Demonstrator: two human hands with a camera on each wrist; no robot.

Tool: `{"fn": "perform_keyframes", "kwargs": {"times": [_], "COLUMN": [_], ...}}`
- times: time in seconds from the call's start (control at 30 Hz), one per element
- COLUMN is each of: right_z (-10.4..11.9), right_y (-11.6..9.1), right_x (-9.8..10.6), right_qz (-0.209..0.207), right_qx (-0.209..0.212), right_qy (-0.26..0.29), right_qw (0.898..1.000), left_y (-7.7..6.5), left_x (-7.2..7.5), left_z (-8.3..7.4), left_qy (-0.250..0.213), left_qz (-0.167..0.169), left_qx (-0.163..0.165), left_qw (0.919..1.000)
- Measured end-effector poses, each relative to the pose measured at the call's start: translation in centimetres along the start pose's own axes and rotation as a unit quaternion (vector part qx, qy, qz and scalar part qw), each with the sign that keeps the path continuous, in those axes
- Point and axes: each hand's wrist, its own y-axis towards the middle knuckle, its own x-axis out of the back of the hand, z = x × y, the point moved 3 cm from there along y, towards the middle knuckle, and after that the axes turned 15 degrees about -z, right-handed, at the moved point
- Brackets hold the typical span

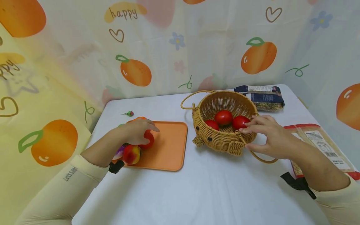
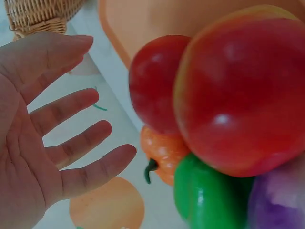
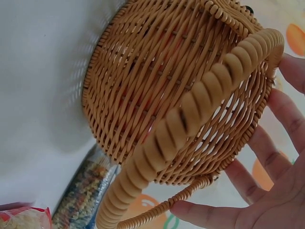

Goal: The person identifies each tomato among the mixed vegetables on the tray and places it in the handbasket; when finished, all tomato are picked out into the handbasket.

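My left hand [image 1: 135, 132] hovers over the left side of an orange tray [image 1: 170, 147], fingers spread beside a red tomato [image 1: 149, 139]. A red-and-yellow peach [image 1: 131, 154] lies nearer me. In the left wrist view, that palm is bare, with an orange pumpkin [image 2: 164, 152], a green bell pepper [image 2: 205, 195] and a purple-and-white item [image 2: 281, 205] close by. My right hand [image 1: 267, 137] is at the right rim of a wicker basket [image 1: 219, 142], fingers extended and holding nothing. Inside are red tomatoes [image 1: 223, 117]; the rightmost [image 1: 239, 122] is nearest the fingertips.
A dark-labelled pasta bag [image 1: 264, 98] lies behind the basket, and a red-edged bag [image 1: 323, 145] at the right edge of the white table. A small lollipop [image 1: 130, 113] is beyond the tray. One basket handle [image 1: 262, 161] hangs beneath the right hand.
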Motion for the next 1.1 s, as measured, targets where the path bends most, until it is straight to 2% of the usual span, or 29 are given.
{"fn": "perform_keyframes", "kwargs": {"times": [0.37,0.6,0.83,1.1], "right_z": [0.2,0.2,0.1,0.0], "right_y": [0.1,0.0,0.0,0.0], "right_x": [0.1,0.1,0.1,0.0], "right_qz": [-0.002,0.005,0.01,0.013], "right_qx": [0.0,-0.01,-0.016,-0.019], "right_qy": [0.002,0.001,0.001,0.003], "right_qw": [1.0,1.0,1.0,1.0], "left_y": [-0.4,-0.5,-0.6,-0.4], "left_x": [-1.3,-1.9,-2.2,-2.9], "left_z": [0.9,1.4,1.6,1.9], "left_qy": [-0.004,0.008,0.011,0.01], "left_qz": [0.012,0.01,0.013,-0.006], "left_qx": [-0.001,-0.013,-0.001,-0.014], "left_qw": [0.9999,0.9998,0.9999,0.9998]}}
